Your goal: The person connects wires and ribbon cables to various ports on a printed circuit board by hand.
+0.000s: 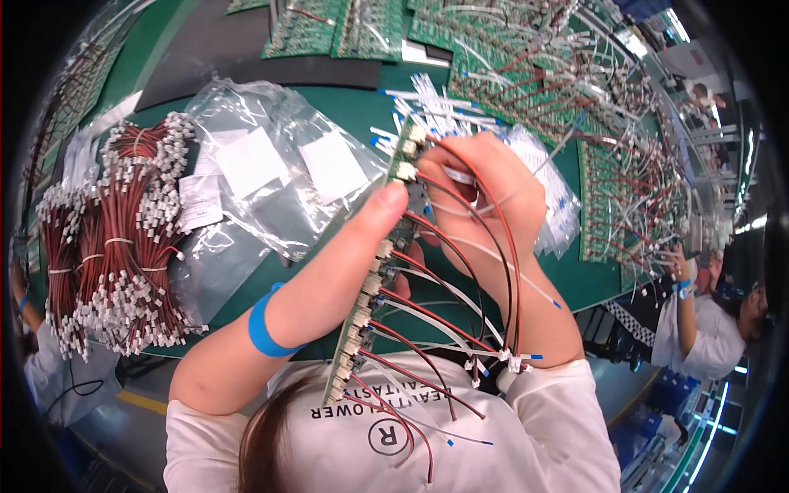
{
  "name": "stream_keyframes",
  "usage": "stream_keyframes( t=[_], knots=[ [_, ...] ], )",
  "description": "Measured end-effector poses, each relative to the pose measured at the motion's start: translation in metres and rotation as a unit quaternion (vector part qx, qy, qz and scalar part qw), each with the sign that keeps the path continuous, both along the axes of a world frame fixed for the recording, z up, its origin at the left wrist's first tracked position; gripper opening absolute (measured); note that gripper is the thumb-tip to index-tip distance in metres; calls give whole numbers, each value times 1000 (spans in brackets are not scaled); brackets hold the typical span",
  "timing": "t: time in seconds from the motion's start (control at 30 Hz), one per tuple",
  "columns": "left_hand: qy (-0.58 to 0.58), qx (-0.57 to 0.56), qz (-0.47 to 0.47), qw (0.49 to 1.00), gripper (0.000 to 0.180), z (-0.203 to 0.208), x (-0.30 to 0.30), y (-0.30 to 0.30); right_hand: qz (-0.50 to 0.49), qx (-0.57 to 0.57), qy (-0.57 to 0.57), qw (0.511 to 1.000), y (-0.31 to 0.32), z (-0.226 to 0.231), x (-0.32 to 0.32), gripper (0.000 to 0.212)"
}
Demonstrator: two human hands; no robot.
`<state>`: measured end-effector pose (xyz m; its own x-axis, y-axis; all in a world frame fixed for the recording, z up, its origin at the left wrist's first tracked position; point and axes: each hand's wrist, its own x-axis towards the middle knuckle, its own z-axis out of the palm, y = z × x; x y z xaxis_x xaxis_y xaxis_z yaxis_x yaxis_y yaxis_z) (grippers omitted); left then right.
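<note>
My left hand [366,226] is closed around a long green circuit board panel [355,335], its thumb lying over the board's edge. The panel is tilted up, with white connectors in a row along it. Several red-and-black wire leads [427,341] and white flat cables hang from it to the right. Close to the panel's far end, my right hand [497,185] has its fingers pinched on a white flat cable [552,156] that curves past the hand and has a blue tip. The fingertips of my right hand are partly hidden behind wires.
Bundled red-and-black wires [123,246] with white plugs lie at the left. Beside them are clear plastic bags [271,156] with white labels. Loose flat cables [431,107] lie beyond my hands. Wired boards [526,74] cover the far right. Other people [707,329] are nearby.
</note>
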<state>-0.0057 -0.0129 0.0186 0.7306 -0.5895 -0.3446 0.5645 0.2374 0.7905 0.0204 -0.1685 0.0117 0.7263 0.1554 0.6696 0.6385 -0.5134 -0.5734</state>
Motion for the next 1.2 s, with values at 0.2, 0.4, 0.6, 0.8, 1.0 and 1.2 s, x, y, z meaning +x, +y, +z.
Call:
stream_keyframes(
  t=[0.2, 0.4, 0.6, 0.8, 1.0, 1.2],
  knots=[
    [-16, -34, -27, 999, 53, -2, -1, 9, 6, 10, 19, 1000, 8, 7, -9, 15],
    [-36, -97, 34, 994, 51, -5, -8, 5, -22, 1, 85, 996, 1, 12, -13, 17],
    [-44, -113, 79, 989, 54, -2, -12, 13, 75, 117, 90, 986, -9, 17, -13, 19],
    [-40, -105, 67, 991, 62, 15, -10, 12, 203, 309, 136, 919, -10, 25, -16, 24],
    [-106, -80, 112, 985, 95, 7, -13, 10, 177, 302, 136, 927, -21, 16, -6, 31],
    [-15, -122, 80, 989, 64, 1, 2, 22, 50, 383, 121, 915, -19, 11, 5, 26]
  ],
)
